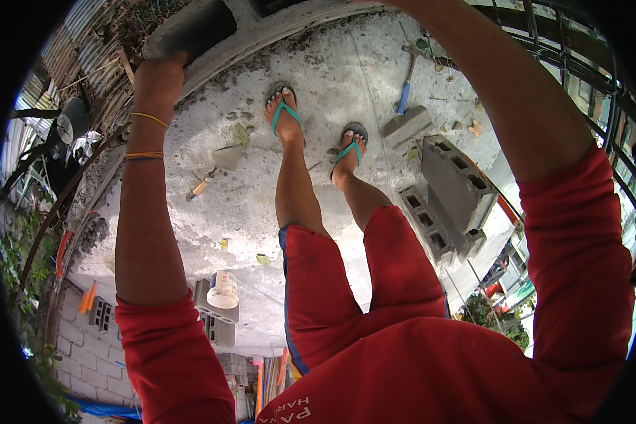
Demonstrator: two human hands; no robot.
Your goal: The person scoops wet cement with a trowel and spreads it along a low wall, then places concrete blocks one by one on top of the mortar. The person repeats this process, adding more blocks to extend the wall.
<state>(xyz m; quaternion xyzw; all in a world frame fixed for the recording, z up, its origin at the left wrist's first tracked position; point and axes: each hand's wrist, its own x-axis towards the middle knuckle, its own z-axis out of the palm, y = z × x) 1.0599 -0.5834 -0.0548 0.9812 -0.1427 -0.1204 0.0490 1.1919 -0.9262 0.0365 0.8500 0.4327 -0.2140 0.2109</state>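
My left hand (158,83), with bands around its wrist, is curled at the near edge of a grey hollow concrete block (240,27) at the top, gripping it near its dark cavity. My right forearm reaches up past the top edge, where that hand is out of view. Below the block, my feet in green-strapped sandals stand on rough concrete. A trowel (226,158) lies left of them, and a blue-handled hammer (404,95) lies to their right beside a loose piece of block (406,122).
Stacked hollow blocks (459,187) sit at the right. A white bucket (222,290) rests on blocks at lower left. Corrugated sheets (67,42) and plants edge the left side. Dark steel bars (565,49) line the upper right.
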